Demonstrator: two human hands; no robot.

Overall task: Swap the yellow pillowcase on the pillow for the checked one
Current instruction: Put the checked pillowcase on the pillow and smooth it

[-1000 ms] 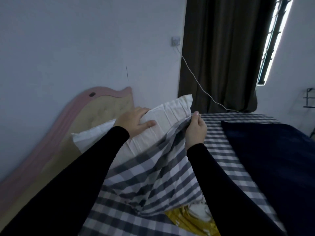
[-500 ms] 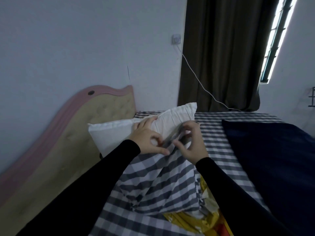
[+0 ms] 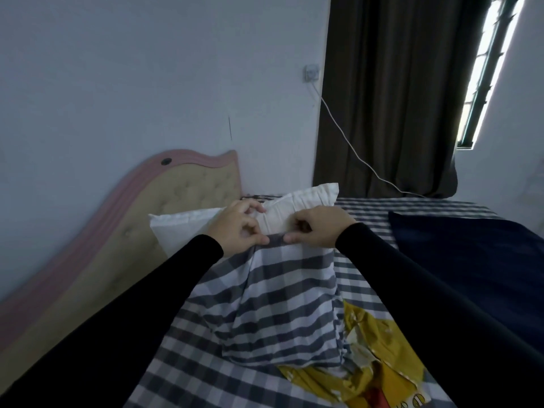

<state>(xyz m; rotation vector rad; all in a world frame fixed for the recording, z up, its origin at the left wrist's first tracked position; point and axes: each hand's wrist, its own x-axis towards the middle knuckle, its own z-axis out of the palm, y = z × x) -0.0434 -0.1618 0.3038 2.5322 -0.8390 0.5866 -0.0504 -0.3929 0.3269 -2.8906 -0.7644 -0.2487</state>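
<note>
Black sleeves lead from the lower corners of the frame to two bare hands at centre. Left hand [image 3: 237,228] and right hand [image 3: 316,229] sit close together, thumbs nearly meeting, each pinching the upper hem of the checked case [image 3: 276,304]. Fingers of both hands are curled over the hem, and those of the left hand press against the pillow [image 3: 294,209] behind it.

Checked case, grey and white, covers the lower part of the pillow from the hem down to the bed [image 3: 182,366]. Fabric is bunched into vertical folds below the left hand. Pillow is white, stands on its lower end at centre frame, and its bare upper part rises above the hem, with one corner pointing to the upper right and the other to the left toward the headboard [image 3: 176,195].

Yellow case [image 3: 379,348] lies crumpled on the bed at lower right of centre, touching the bottom edge of the checked case, partly under it.

Bed carries a grey and white checked sheet. Dark blue blanket [image 3: 471,260] lies on the right side of the bed. Headboard, pink-edged with a tufted beige panel, stands against the wall at left. Dark curtain [image 3: 397,98] hangs at upper right, with a white cable [image 3: 347,142] running down from a wall socket [image 3: 312,73] across it.
</note>
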